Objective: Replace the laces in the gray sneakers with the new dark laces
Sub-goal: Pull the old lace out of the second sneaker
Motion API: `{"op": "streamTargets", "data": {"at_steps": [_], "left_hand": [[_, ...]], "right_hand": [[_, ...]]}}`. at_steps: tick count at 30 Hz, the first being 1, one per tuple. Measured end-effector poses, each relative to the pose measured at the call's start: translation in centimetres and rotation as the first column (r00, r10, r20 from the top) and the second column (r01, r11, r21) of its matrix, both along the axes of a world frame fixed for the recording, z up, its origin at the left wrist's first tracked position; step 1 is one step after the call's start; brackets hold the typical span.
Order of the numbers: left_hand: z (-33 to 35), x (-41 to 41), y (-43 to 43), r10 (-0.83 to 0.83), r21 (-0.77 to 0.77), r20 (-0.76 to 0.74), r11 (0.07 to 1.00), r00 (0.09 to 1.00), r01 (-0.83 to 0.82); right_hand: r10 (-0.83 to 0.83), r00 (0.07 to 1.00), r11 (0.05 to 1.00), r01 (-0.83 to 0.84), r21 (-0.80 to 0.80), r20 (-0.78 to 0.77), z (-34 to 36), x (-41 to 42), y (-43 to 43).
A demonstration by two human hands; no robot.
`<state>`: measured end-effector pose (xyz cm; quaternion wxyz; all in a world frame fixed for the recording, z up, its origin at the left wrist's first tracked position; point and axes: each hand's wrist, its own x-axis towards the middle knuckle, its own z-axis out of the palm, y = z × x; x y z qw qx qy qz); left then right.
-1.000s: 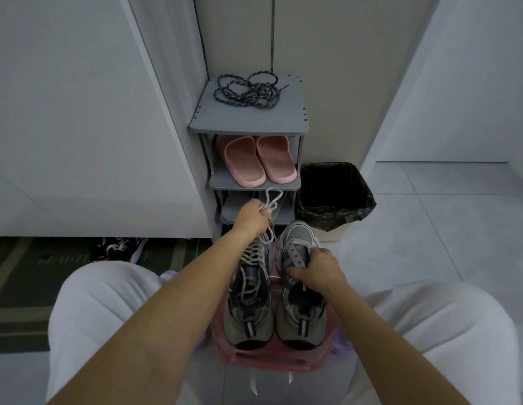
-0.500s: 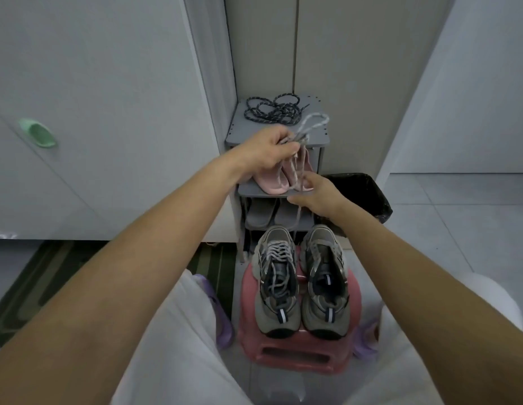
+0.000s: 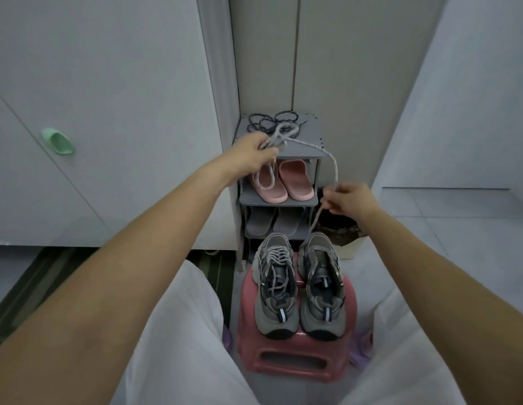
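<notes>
Both hands [image 3: 256,154] [image 3: 346,200] grip the gray lace [image 3: 332,162].

Sneakers [image 3: 299,285] side by side on stool [image 3: 295,366], rack [image 3: 279,197] behind, laces [image 3: 272,121] atop rack

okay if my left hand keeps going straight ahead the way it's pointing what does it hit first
Most likely the tangled dark laces on the gray shoe rack's top shelf, just beyond the left hand, which grips the pale old lace. Depth is unclear.

A gray shoe rack [image 3: 318,200] holds pink slippers [image 3: 283,181] above gray slippers [image 3: 273,222]; beside it, seemingly a lined bin [image 3: 346,230]. A pink stool [image 3: 295,363] stands nearer.
</notes>
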<state>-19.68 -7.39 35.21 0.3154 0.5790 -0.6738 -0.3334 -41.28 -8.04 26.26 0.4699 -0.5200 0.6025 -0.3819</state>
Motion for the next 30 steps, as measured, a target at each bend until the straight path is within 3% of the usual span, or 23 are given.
{"op": "streamTargets", "data": {"at_steps": [4,8,17,21,30], "left_hand": [[-2.1,-2.6,0.5,-0.031,0.034,0.071,0.999,0.997,0.029],[-2.4,-4.6,1.1,-0.094,-0.015,0.033,0.995,0.995,0.094],[-3.0,-6.7,0.5,-0.102,-0.100,0.037,0.989,0.994,0.105],[-3.1,-7.3,-0.3,-0.069,-0.021,-0.017,0.997,0.997,0.068],[-6.2,-6.3,-1.9,-0.027,0.145,0.011,0.989,1.000,0.026]], "right_hand": [[0.098,0.992,0.986,-0.085,-0.141,0.085,3.8,1.5,0.1],[0.183,0.974,0.977,-0.164,-0.139,0.133,4.8,2.3,0.3],[0.120,0.990,0.985,-0.110,-0.130,0.076,6.1,1.9,0.3],[0.038,0.999,0.982,-0.032,-0.185,0.028,6.3,1.3,0.2],[-0.149,0.986,0.975,0.134,-0.176,-0.075,6.2,-3.5,-2.9]]}}
